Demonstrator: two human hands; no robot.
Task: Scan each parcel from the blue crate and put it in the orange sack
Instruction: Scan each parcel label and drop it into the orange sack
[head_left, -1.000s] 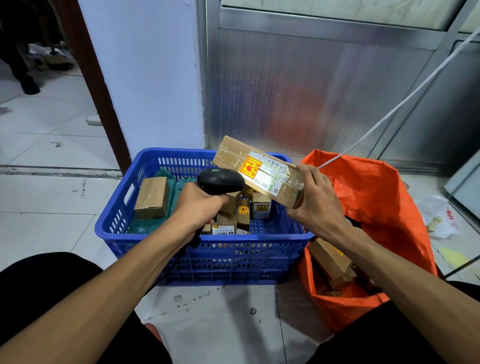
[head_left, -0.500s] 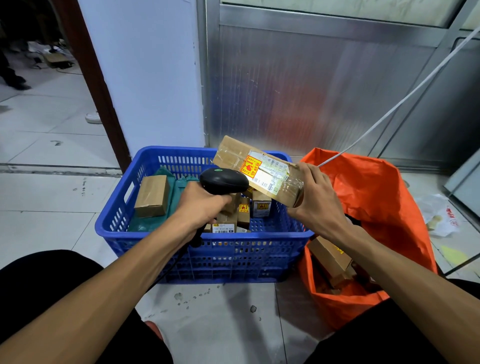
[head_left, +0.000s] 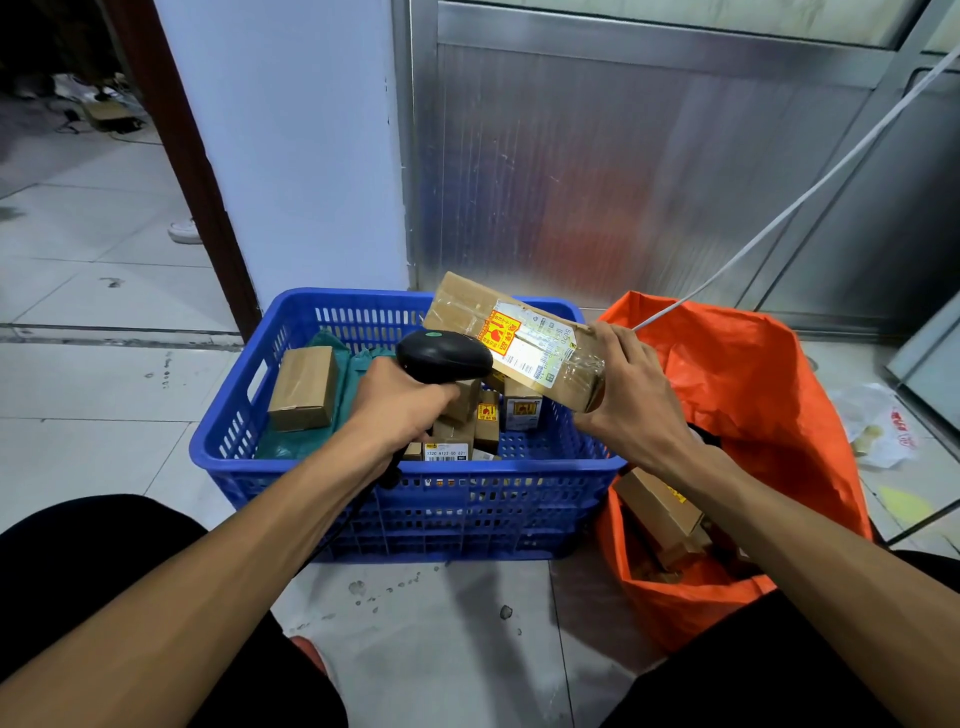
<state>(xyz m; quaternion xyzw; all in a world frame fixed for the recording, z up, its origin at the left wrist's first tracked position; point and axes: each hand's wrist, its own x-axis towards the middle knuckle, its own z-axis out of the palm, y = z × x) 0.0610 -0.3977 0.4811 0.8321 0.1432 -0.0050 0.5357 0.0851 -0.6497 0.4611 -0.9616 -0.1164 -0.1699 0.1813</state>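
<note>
Parcel: long brown box (head_left: 511, 340) held tilted in the air over the blue crate (head_left: 415, 514), label side toward the scanner (head_left: 444, 356), beside the orange sack (head_left: 753, 415).
Right hand: right hand (head_left: 631, 400) clasps the box by 1 end only; the far end hangs free.
Left hand: left hand (head_left: 397, 402) is wrapped round the scanner's handle, its head just beside the label.
Risk 1: glossy tape over the label may glare and spoil the read.
Risk 2: an end-only hold could let the box twist or drop back among the unscanned parcels (head_left: 304, 387).
Risk 3: bagging it without a confirmed read.
</note>
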